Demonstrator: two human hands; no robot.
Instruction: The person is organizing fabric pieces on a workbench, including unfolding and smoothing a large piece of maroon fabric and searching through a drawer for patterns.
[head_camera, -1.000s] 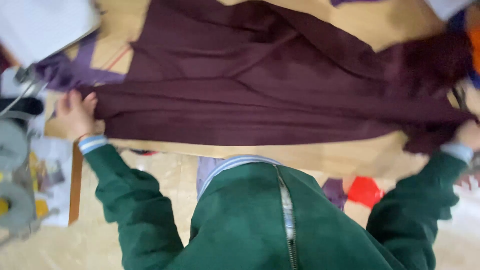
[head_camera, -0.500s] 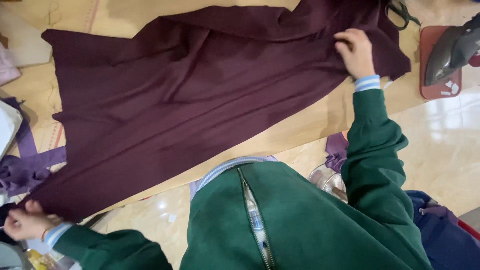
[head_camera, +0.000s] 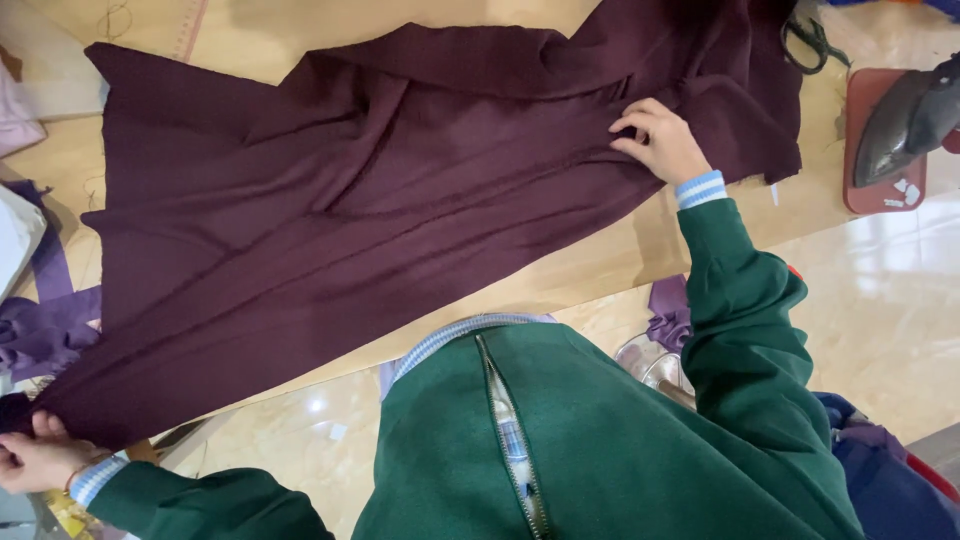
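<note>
A large dark maroon cloth (head_camera: 380, 210) lies spread in folds over a light wooden table (head_camera: 600, 265). My left hand (head_camera: 35, 455) grips the cloth's near left corner at the table's edge. My right hand (head_camera: 660, 140) rests on the cloth near its right end, fingers pinching a fold. Both arms wear green sleeves with striped cuffs.
A flat iron (head_camera: 910, 115) sits on a reddish pad (head_camera: 865, 190) at the right. Purple fabric scraps (head_camera: 45, 330) lie at the left, another (head_camera: 670, 310) below the table edge. Dark scissors (head_camera: 810, 40) lie at the top right. Glossy tiled floor (head_camera: 890, 300) shows below.
My right hand has slid down and left along the cloth's right end. My left hand still holds the near left corner. The view has shifted slightly.
</note>
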